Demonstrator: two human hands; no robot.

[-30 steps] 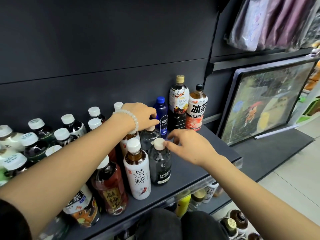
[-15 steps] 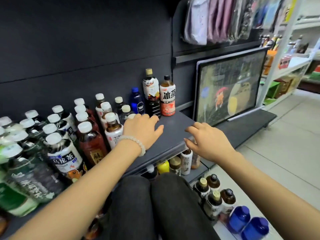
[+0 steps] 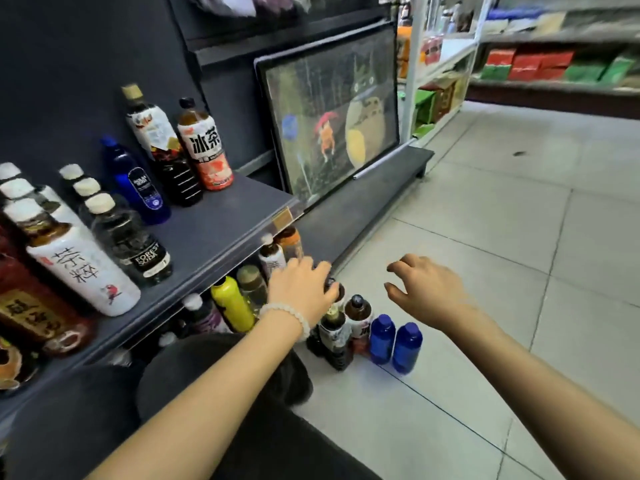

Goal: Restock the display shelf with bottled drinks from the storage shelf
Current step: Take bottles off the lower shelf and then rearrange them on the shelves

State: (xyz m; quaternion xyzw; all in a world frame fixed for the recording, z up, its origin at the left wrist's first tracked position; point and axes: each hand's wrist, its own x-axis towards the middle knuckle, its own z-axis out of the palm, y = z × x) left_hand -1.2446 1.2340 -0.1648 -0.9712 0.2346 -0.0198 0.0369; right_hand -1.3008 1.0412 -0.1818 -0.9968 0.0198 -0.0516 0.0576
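Observation:
The dark display shelf (image 3: 214,233) carries rows of bottled drinks: a white tea bottle (image 3: 79,268), a clear soda bottle (image 3: 135,244), a blue bottle (image 3: 138,181) and an iced tea bottle (image 3: 206,147). On the floor below stands a small cluster: two blue bottles (image 3: 394,341), a brown bottle (image 3: 358,313) and a dark tea bottle (image 3: 334,337). My left hand (image 3: 301,289), with a bead bracelet, lies curled over the dark cap of one bottle in this cluster; its grip is hidden. My right hand (image 3: 426,289) hovers above the blue bottles, fingers apart, holding nothing.
Under the display shelf a lower shelf holds a yellow bottle (image 3: 232,306) and others. A framed picture (image 3: 332,109) leans on a low dark platform (image 3: 363,195) to the right. A white rack (image 3: 412,81) with goods stands beyond, across the tiled floor (image 3: 485,220). My knees are below.
Both hands left the display shelf and dropped to the right, toward the bottles standing on the floor. The view swung right and down with them.

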